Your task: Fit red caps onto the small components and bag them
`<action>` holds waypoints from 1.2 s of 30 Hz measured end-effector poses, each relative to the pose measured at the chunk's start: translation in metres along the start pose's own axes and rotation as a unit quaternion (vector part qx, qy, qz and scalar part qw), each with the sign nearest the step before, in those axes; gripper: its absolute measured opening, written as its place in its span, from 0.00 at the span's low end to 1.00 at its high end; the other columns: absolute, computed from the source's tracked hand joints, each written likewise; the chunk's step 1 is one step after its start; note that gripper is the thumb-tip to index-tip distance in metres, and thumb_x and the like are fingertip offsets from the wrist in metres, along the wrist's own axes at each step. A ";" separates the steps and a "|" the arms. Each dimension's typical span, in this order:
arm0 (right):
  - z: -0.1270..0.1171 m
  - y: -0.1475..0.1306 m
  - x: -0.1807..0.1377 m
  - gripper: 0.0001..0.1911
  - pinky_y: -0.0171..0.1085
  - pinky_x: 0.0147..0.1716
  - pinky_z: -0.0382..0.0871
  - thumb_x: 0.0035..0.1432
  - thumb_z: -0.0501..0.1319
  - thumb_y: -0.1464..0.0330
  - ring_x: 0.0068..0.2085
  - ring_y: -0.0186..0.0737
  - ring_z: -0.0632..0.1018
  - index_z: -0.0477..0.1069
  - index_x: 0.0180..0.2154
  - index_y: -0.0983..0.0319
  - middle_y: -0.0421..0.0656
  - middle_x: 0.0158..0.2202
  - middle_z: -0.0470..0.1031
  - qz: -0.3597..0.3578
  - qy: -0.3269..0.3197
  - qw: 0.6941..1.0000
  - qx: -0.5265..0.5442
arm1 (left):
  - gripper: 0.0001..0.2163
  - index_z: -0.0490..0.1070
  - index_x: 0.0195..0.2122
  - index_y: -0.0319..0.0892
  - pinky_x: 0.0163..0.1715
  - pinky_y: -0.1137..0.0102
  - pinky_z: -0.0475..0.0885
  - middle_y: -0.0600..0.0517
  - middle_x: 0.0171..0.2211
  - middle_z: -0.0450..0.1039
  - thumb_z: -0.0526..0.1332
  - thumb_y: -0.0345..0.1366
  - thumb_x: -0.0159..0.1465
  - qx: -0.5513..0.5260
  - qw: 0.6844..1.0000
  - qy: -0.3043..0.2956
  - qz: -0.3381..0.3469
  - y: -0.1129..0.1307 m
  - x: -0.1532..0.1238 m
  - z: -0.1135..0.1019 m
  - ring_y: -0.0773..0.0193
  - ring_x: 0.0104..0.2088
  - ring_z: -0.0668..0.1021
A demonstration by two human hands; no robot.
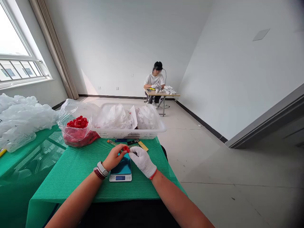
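Both my hands meet over a small digital scale, pinching a small red plastic piece (126,148) with a round opening. My left hand (116,157), bare with a watch and a beaded bracelet at the wrist, grips the piece between thumb and fingers. My right hand (142,160) wears a white knit glove with a red cuff, and its fingertips close on the piece's right side. Below them lies the scale (120,178), its platform partly hidden by my hands. A clear plastic bag (78,129) full of similar red pieces stands at the left.
Behind my hands a white plastic basket (128,134) holds bagged translucent items. A yellow-handled tool (143,146) lies before it on the green cloth (83,164). White plastic bags (26,120) pile up at far left. A co-worker (155,79) sits at a farther table (163,93).
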State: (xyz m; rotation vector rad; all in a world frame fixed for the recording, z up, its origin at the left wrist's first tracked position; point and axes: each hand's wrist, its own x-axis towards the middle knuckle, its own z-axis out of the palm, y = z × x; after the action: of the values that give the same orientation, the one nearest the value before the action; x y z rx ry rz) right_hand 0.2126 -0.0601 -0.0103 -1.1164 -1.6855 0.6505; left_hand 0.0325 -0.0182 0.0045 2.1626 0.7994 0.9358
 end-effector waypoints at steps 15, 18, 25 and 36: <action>-0.012 -0.012 0.002 0.07 0.42 0.49 0.70 0.61 0.58 0.69 0.46 0.42 0.75 0.73 0.40 0.59 0.45 0.42 0.75 -0.115 0.037 0.990 -0.080 | 0.09 0.71 0.37 0.42 0.33 0.70 0.67 0.52 0.32 0.70 0.61 0.42 0.64 0.077 0.997 -0.003 0.008 0.000 0.000 -0.001 0.63 0.33 0.72; -0.010 -0.008 0.001 0.06 0.40 0.45 0.71 0.60 0.60 0.67 0.44 0.41 0.75 0.71 0.40 0.60 0.45 0.42 0.74 -0.104 0.066 0.990 -0.067 | 0.10 0.71 0.38 0.41 0.31 0.70 0.67 0.52 0.32 0.70 0.58 0.42 0.66 0.078 0.997 0.004 0.004 0.001 0.000 -0.002 0.64 0.31 0.71; -0.005 -0.008 0.000 0.04 0.41 0.45 0.71 0.61 0.58 0.68 0.44 0.41 0.75 0.71 0.34 0.60 0.45 0.39 0.74 -0.093 0.036 0.995 -0.020 | 0.11 0.74 0.43 0.43 0.34 0.69 0.70 0.48 0.38 0.71 0.60 0.43 0.65 0.041 0.999 0.008 0.015 0.000 0.000 -0.002 0.62 0.36 0.73; -0.007 -0.010 0.000 0.05 0.40 0.47 0.71 0.62 0.58 0.68 0.44 0.41 0.75 0.73 0.37 0.59 0.45 0.41 0.74 -0.090 0.037 0.995 -0.002 | 0.12 0.73 0.50 0.44 0.49 0.63 0.70 0.46 0.44 0.69 0.56 0.37 0.68 0.004 0.998 -0.007 0.070 0.003 0.000 -0.004 0.59 0.46 0.73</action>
State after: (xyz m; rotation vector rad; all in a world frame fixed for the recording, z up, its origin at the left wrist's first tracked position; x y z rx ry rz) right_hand 0.2152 -0.0649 0.0001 -0.9669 -1.7018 0.4865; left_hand 0.0301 -0.0189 0.0092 2.2533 0.6523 0.9866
